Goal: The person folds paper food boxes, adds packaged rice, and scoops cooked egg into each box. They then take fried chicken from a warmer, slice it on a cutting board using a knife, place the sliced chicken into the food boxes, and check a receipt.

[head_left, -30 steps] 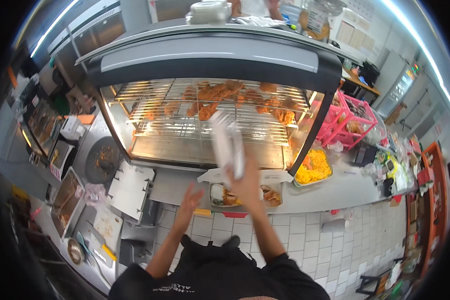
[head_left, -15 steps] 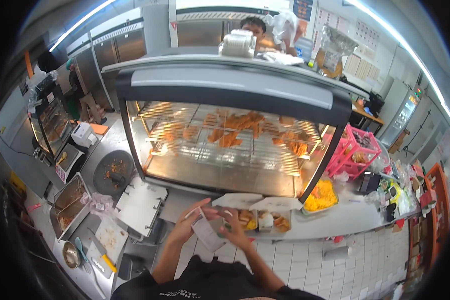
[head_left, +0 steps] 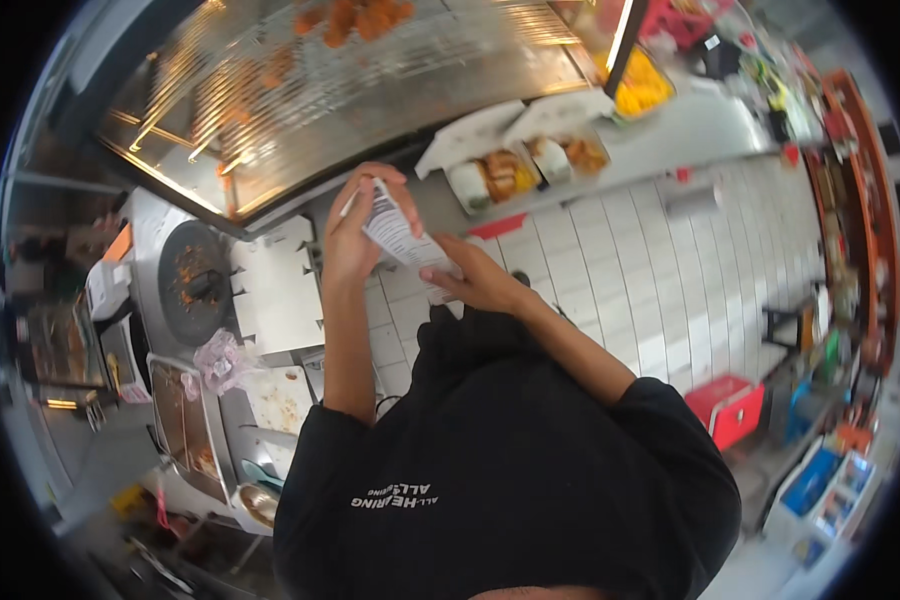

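Observation:
Both hands hold a printed paper slip [head_left: 398, 232] in front of my chest, over the gap between the counter and me. My left hand [head_left: 358, 230] is closed round its upper end. The lower end sits between the thumb and fingers of my right hand [head_left: 478, 277]. Just beyond, on the counter, two meal boxes stand with lids up. The left meal box [head_left: 465, 190] holds rice, sliced fried meat and something yellow. In the right one are rice and fried pieces [head_left: 584, 154].
A heated display cabinet [head_left: 340, 130] with fried food on wire racks stands ahead. A tray of yellow food [head_left: 642, 88] is to its right. At left are a dark round pan [head_left: 185, 290], a white board [head_left: 278, 285] and a metal tray [head_left: 182, 430]. A red box [head_left: 725, 408] stands at right.
My view has tipped downward and turned, so the cabinet sits higher. The slip is now closer to my chest, and my right hand has closed on its lower end.

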